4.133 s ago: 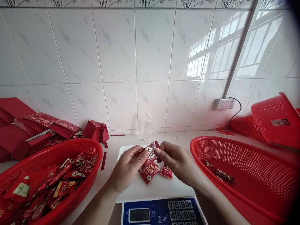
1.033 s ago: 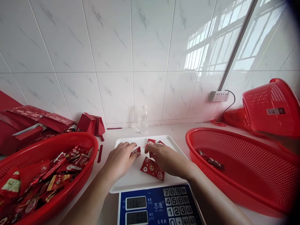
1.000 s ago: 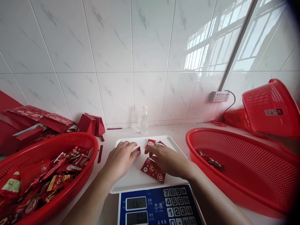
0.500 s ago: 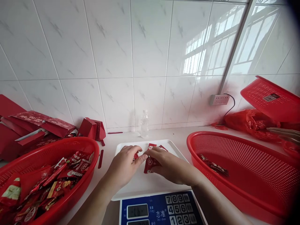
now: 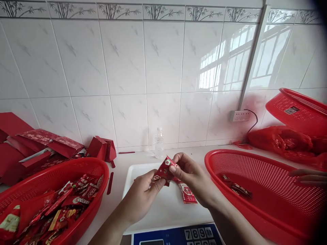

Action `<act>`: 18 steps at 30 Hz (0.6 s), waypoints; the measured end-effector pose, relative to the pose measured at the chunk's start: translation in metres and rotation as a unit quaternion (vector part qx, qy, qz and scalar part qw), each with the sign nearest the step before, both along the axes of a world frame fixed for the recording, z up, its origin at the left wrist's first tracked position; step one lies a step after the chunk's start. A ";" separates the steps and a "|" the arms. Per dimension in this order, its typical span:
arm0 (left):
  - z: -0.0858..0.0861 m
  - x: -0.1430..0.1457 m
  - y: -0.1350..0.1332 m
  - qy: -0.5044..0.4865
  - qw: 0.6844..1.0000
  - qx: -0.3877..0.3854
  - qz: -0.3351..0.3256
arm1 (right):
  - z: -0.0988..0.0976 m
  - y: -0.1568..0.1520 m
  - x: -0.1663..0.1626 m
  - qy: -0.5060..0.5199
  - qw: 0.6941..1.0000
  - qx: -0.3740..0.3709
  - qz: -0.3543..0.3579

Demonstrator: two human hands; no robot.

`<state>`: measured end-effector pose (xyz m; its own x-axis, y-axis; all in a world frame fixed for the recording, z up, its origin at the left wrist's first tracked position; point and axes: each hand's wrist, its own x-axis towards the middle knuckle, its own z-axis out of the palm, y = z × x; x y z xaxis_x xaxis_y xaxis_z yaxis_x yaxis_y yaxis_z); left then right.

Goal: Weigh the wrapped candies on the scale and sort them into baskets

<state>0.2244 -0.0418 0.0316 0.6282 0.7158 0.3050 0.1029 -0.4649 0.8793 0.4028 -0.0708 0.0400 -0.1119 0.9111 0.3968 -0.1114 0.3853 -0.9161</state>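
Observation:
A small red snack packet [image 5: 164, 169] with white flower prints is raised above the white tray [image 5: 143, 217]. My left hand [image 5: 143, 192] pinches its lower left end between thumb and fingers. At the packet's upper right edge, my right hand [image 5: 191, 175] is closed on it too, thumb in front. Beneath my right hand, a red and white packet [image 5: 188, 193] lies on the tray, with more red wrapping partly hidden behind my fingers. The tray rests on a blue-fronted scale [image 5: 176, 234] with number keys.
On the left stands a red basket [image 5: 98, 166] full of packets; red cartons [image 5: 51, 139] lie behind it. A red basket [image 5: 255, 160] with a few packets is on the right, where another person's hand [image 5: 310, 177] touches its rim. A clear bottle [image 5: 158, 144] stands by the wall.
Both hands have lifted a red packet off the tray and now hold it between them. The view has tilted upward. The other person's hand at the right has moved down to the basket rim.

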 end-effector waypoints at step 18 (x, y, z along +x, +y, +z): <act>0.009 -0.004 -0.008 -0.064 0.996 0.010 0.062 | 0.007 -0.014 0.003 -0.108 0.993 -0.017 -0.040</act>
